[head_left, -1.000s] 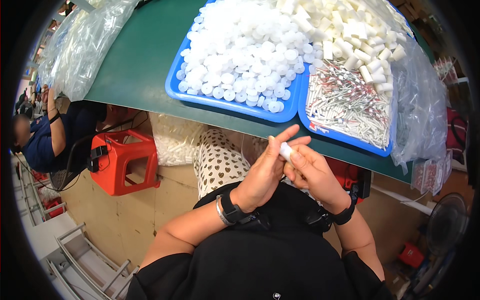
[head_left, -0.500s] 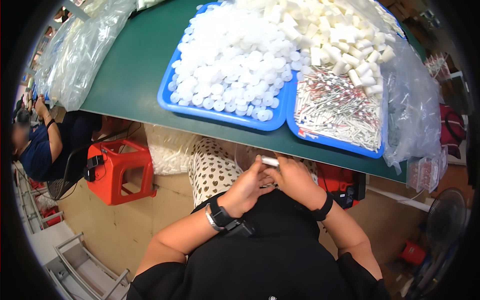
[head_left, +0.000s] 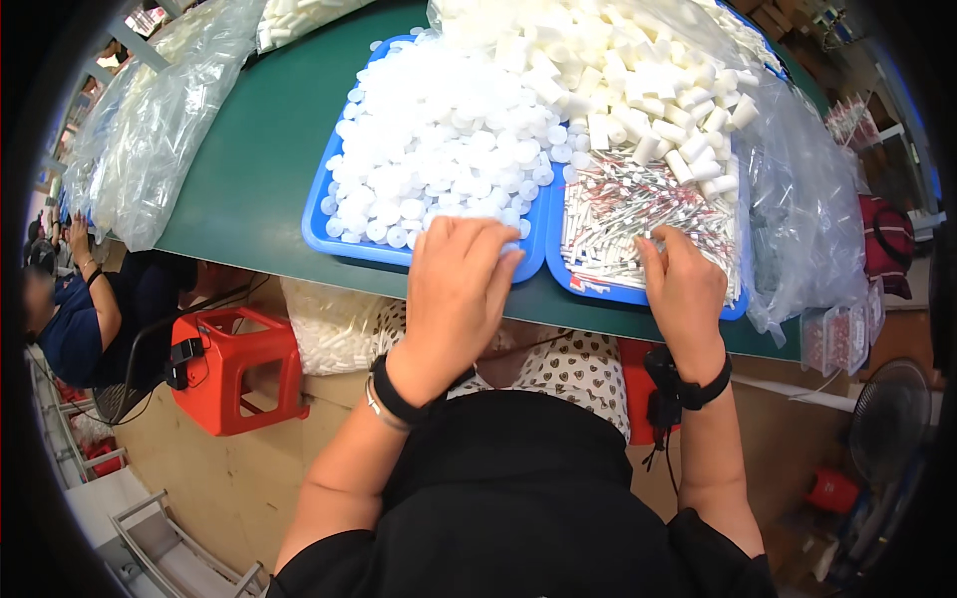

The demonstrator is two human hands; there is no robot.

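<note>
My left hand (head_left: 449, 289) is over the near edge of a blue tray (head_left: 319, 219) heaped with translucent white plastic discs (head_left: 439, 140). Its fingers are bent, with a small gap between thumb and forefinger, and I see nothing held. To the right, my right hand (head_left: 688, 284) reaches into a smaller blue tray (head_left: 608, 291). Thumb and forefinger stand slightly apart at a pile of thin white sticks with red and grey wire-like parts (head_left: 648, 199); no lifted piece shows between them. Cream foam-like cylinders (head_left: 688, 110) spill over that tray's far side.
Clear plastic bags lie on the green table (head_left: 249, 169), one at left (head_left: 150, 130), one at right (head_left: 807, 199). A red stool (head_left: 234, 369) and a bag of white pieces (head_left: 334, 324) are below. Another person (head_left: 80, 309) sits far left; a fan (head_left: 892, 424) stands right.
Both hands have left my lap, where they held a white cylinder together, and moved apart onto the two trays. The cylinder no longer shows in them.
</note>
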